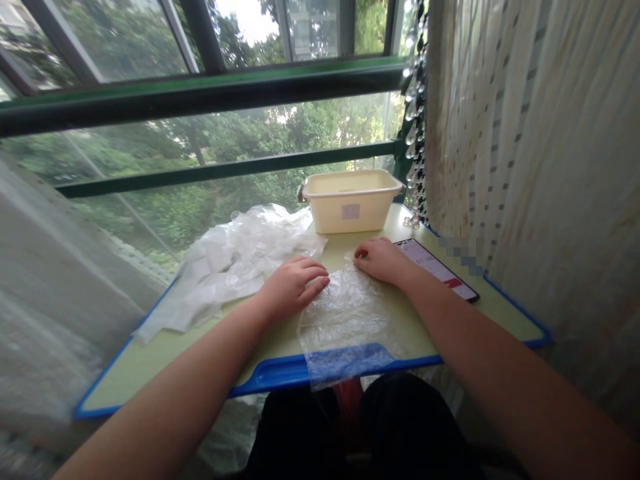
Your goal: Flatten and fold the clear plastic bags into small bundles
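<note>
A clear, crinkled plastic bag [350, 313] lies on the table in front of me, its near end hanging over the blue front edge. My left hand [295, 285] rests palm down at the bag's upper left side, fingers stretched out and fingertips at its edge. At the bag's far right corner, my right hand [379, 260] has its fingers curled in, pinching the plastic there; its palm side is hidden. Left of my left hand spreads a loose heap of thin, whitish plastic bags [235, 257].
A cream plastic tub [327, 217] with a small label stands at the back of the table. A phone [435, 267] lies lit beside my right forearm. The pale green table [505, 320] has a blue rim. Behind are a green railing [240, 170] and windows; a curtain [540, 153] hangs right.
</note>
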Motion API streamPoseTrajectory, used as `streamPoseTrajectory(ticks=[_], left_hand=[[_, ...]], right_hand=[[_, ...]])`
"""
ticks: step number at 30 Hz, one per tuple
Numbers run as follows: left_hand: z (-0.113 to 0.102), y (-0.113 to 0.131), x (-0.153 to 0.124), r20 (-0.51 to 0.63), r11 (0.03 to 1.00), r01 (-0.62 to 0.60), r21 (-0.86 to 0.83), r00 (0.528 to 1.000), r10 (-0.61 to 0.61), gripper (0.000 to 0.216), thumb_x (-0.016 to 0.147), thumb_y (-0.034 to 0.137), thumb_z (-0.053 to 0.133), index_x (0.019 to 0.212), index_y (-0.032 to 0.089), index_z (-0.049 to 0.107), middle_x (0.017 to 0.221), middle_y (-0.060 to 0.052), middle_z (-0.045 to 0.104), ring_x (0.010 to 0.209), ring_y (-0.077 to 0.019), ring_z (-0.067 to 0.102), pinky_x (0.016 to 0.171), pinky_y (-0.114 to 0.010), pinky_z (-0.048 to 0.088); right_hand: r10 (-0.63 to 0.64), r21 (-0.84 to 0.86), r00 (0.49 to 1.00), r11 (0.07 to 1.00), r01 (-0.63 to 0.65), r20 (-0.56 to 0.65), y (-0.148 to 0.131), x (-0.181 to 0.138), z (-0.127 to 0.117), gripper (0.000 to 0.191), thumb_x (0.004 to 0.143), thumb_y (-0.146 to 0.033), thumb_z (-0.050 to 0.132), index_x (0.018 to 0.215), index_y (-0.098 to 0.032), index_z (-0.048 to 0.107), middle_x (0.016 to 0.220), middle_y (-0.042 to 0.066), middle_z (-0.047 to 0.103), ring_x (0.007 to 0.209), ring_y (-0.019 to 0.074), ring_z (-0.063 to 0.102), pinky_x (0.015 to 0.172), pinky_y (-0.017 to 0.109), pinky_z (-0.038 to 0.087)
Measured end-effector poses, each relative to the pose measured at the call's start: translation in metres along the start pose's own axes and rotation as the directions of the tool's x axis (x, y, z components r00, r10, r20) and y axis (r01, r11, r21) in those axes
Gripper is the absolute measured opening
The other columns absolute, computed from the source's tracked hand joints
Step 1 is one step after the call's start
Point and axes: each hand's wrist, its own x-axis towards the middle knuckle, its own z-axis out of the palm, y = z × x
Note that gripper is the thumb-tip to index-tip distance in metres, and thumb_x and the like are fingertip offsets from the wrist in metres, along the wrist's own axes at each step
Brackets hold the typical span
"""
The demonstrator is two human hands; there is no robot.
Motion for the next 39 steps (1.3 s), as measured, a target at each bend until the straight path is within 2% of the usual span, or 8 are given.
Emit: streamPoseTrajectory(ticks=[12, 14, 19, 26, 29, 32, 35, 39], left_hand=[[0.01, 0.003, 0.0, 0.034, 0.996, -0.05, 0.078, 0.998, 0.048, 0.032, 0.089, 0.034, 0.04, 0.107, 0.02, 0.061, 0.112, -0.008, 0.059, 0.101, -0.0211, 0.051, 0.091, -0.038, 0.04], [0.011, 0.005, 0.001, 0.044, 0.995, -0.056, 0.077, 0.998, 0.053, 0.032, 0.09, 0.034, 0.038, 0.105, 0.02, 0.063, 0.109, -0.007, 0.06, 0.099, -0.0205, 0.051, 0.089, -0.037, 0.04], [0.012, 0.003, 0.002, 0.062, 0.996, -0.086, 0.017, 0.994, 0.085, 0.031, 0.09, 0.031, 0.037, 0.097, 0.021, 0.065, 0.102, -0.005, 0.064, 0.095, -0.0186, 0.053, 0.088, -0.035, 0.04], [0.013, 0.0, 0.001, -0.004, 1.0, -0.014, -0.01, 1.0, 0.014, 0.025, 0.086, 0.032, 0.046, 0.097, 0.019, 0.063, 0.101, -0.006, 0.064, 0.096, -0.0203, 0.054, 0.089, -0.037, 0.04], [0.011, 0.003, 0.003, -0.031, 0.999, 0.017, -0.032, 0.999, -0.018, 0.026, 0.084, 0.033, 0.048, 0.101, 0.018, 0.06, 0.102, -0.007, 0.063, 0.097, -0.0212, 0.054, 0.09, -0.039, 0.04], [0.009, 0.008, 0.005, 0.016, 0.997, -0.048, -0.065, 0.999, 0.049, 0.032, 0.087, 0.034, 0.043, 0.113, 0.021, 0.057, 0.115, -0.007, 0.06, 0.106, -0.0208, 0.05, 0.095, -0.039, 0.036], [0.008, 0.012, 0.006, 0.121, 0.994, -0.09, -0.068, 0.988, 0.097, 0.034, 0.091, 0.033, 0.034, 0.116, 0.024, 0.056, 0.123, -0.002, 0.056, 0.114, -0.0204, 0.045, 0.099, -0.04, 0.031], [0.008, 0.015, 0.006, 0.223, 0.997, -0.051, -0.06, 0.973, 0.064, 0.038, 0.093, 0.034, 0.027, 0.114, 0.026, 0.057, 0.122, 0.001, 0.057, 0.116, -0.0215, 0.042, 0.1, -0.042, 0.028]], right_hand=[[-0.007, 0.213, 0.954, 0.974, 0.074, -0.3, -0.011, -0.004, -0.013, 0.018, 0.078, -0.03, 0.052, 0.082, -0.017, 0.065, 0.088, 0.005, 0.068, 0.086, 0.0203, 0.058, 0.084, 0.033, 0.039], [-0.019, 0.314, 0.967, 0.944, 0.101, -0.254, -0.012, -0.006, -0.016, 0.015, 0.075, -0.026, 0.055, 0.085, -0.018, 0.063, 0.084, 0.004, 0.069, 0.083, 0.019, 0.059, 0.081, 0.032, 0.04], [-0.14, 0.581, 0.988, 0.799, 0.154, -0.069, -0.011, -0.013, -0.024, 0.043, 0.069, -0.018, 0.061, 0.11, -0.017, 0.05, 0.081, 0.001, 0.069, 0.08, 0.0158, 0.061, 0.078, 0.029, 0.043], [-0.314, 0.717, 0.925, 0.693, 0.07, 0.213, -0.015, -0.021, -0.04, 0.037, 0.073, -0.023, 0.057, 0.109, -0.016, 0.056, 0.089, 0.004, 0.069, 0.084, 0.0165, 0.063, 0.077, 0.029, 0.046], [-0.126, 0.598, 0.99, 0.799, 0.066, 0.06, -0.011, -0.019, -0.038, 0.029, 0.076, -0.02, 0.049, 0.103, -0.016, 0.061, 0.089, 0.005, 0.069, 0.083, 0.0168, 0.062, 0.075, 0.029, 0.047], [0.045, 0.277, 0.992, 0.961, -0.01, -0.121, -0.001, -0.015, -0.029, 0.028, 0.075, -0.02, 0.05, 0.098, -0.015, 0.065, 0.098, 0.009, 0.067, 0.087, 0.0208, 0.061, 0.078, 0.032, 0.045], [0.041, 0.089, 0.999, 0.995, -0.039, -0.013, 0.006, -0.013, -0.019, 0.03, 0.072, -0.023, 0.053, 0.099, -0.015, 0.066, 0.099, 0.01, 0.067, 0.089, 0.0236, 0.06, 0.079, 0.032, 0.045], [0.078, 0.093, 0.993, 0.992, -0.086, 0.091, 0.006, -0.015, -0.016, 0.038, 0.068, -0.02, 0.056, 0.106, -0.016, 0.062, 0.095, 0.009, 0.067, 0.082, 0.0222, 0.061, 0.072, 0.029, 0.046]])
